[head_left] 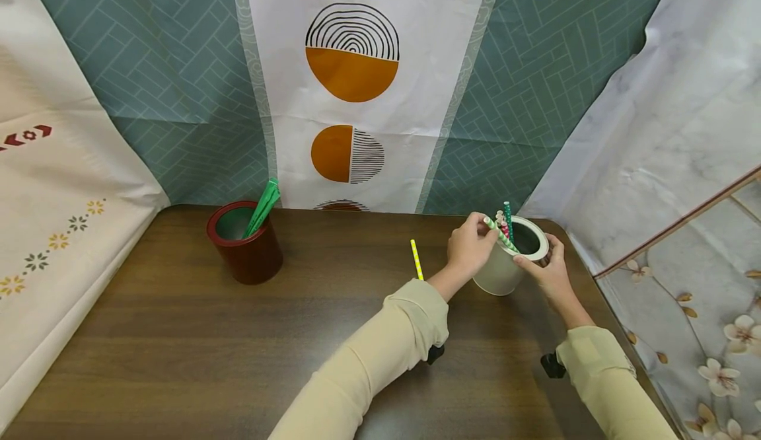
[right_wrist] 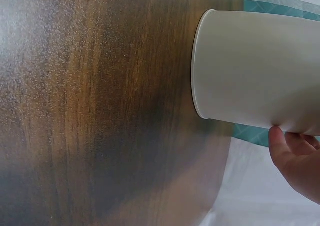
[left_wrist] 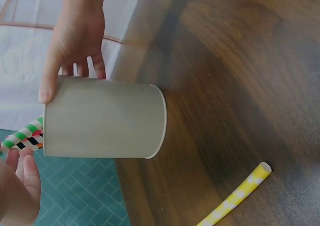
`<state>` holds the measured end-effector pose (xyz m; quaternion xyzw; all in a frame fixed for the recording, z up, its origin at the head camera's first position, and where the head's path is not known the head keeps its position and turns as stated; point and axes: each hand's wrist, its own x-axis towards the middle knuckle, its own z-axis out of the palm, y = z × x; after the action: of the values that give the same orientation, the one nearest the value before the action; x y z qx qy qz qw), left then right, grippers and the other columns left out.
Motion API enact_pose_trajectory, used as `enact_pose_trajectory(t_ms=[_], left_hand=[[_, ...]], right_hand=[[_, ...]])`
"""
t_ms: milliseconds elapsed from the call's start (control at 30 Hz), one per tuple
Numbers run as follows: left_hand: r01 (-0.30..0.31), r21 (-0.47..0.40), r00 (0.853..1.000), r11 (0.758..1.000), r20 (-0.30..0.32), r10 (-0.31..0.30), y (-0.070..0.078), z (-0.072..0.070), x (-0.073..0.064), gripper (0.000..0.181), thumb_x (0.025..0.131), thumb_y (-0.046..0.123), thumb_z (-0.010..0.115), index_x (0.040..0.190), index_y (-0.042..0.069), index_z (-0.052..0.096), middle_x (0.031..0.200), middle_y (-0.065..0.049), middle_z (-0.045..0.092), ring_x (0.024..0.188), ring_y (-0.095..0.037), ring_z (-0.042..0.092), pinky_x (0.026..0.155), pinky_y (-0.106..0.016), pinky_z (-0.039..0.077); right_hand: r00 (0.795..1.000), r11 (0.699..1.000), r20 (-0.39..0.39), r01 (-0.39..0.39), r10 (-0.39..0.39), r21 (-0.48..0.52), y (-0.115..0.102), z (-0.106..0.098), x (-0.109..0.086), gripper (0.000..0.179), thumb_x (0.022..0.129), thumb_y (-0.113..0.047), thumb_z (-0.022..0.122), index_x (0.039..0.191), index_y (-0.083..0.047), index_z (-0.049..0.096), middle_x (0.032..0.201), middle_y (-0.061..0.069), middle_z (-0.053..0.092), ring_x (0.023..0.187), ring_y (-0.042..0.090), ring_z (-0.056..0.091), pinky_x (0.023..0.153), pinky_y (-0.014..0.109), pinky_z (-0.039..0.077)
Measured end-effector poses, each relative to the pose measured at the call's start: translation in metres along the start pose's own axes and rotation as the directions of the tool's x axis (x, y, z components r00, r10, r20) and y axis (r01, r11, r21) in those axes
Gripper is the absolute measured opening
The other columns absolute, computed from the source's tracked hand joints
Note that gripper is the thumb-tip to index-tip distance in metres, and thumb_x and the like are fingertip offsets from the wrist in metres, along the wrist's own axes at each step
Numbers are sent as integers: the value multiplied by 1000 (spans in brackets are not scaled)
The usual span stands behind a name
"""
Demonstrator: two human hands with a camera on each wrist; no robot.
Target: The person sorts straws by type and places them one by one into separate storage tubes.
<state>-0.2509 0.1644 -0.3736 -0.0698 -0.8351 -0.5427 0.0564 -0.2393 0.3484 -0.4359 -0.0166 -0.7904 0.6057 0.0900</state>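
My left hand (head_left: 470,247) pinches a green-and-white striped paper straw (head_left: 501,234) at the mouth of a pale grey cup (head_left: 496,275). The straw slants over the rim with its lower end inside. More patterned straws, one a dark green dotted straw (head_left: 507,214), stick up from the cup beside it. My right hand (head_left: 553,269) grips the cup from the right, with the thumb at the rim and the fingers along the far side. In the left wrist view the cup wall (left_wrist: 105,118) hides what lies inside.
A yellow straw with white spots (head_left: 417,259) lies on the wooden table (head_left: 238,347), partly behind my left forearm. At the left stands a dark red cup (head_left: 250,258) with a shiny green bundle (head_left: 261,209) leaning out. Patterned cloth hangs behind the table and along both sides.
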Motion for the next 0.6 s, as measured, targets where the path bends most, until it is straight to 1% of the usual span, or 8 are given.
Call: enact_pose_trajectory(t_ms=[100, 200, 367, 433, 600], left_hand=[[2, -14, 1000, 1000, 21, -2, -5, 1, 0, 16, 83, 23, 57, 98, 17, 57, 93, 7, 68, 79, -6, 65, 65, -20, 44], [5, -19, 999, 1000, 38, -4, -14, 1, 1, 17, 83, 22, 58, 99, 16, 57, 92, 6, 68, 77, -6, 65, 63, -19, 43], [10, 14, 999, 1000, 44, -11, -32, -4, 2, 23, 82, 22, 60, 103, 15, 56, 93, 6, 67, 76, -6, 64, 62, -19, 43], [7, 23, 999, 1000, 39, -8, -39, -7, 3, 24, 82, 21, 61, 105, 15, 55, 93, 5, 67, 75, -7, 64, 62, -20, 43], [-2, 41, 1000, 999, 23, 1, -59, -16, 4, 26, 81, 19, 62, 105, 13, 54, 91, 1, 66, 72, -9, 63, 61, -19, 44]], right_hand=[[1000, 1000, -7, 0, 0, -1, 0, 0, 0, 73, 81, -10, 62, 132, -8, 10, 128, 16, 26, 112, 14, 37, 79, 2, 35], [1000, 1000, -9, 3, -3, 6, 0, 0, -1, 72, 80, -9, 63, 132, -8, 11, 127, 15, 27, 111, 12, 38, 79, 3, 35], [1000, 1000, -12, 7, -7, 23, -2, 0, -2, 71, 80, -8, 63, 130, -9, 13, 126, 16, 28, 106, 5, 39, 79, 3, 36], [1000, 1000, -13, 5, -4, 22, -2, 1, -2, 71, 80, -8, 63, 130, -8, 13, 126, 16, 28, 106, 6, 39, 79, 3, 35], [1000, 1000, -13, -5, 5, 13, -3, 1, -3, 72, 80, -8, 63, 131, -8, 12, 126, 14, 28, 113, 16, 36, 79, 2, 35]])
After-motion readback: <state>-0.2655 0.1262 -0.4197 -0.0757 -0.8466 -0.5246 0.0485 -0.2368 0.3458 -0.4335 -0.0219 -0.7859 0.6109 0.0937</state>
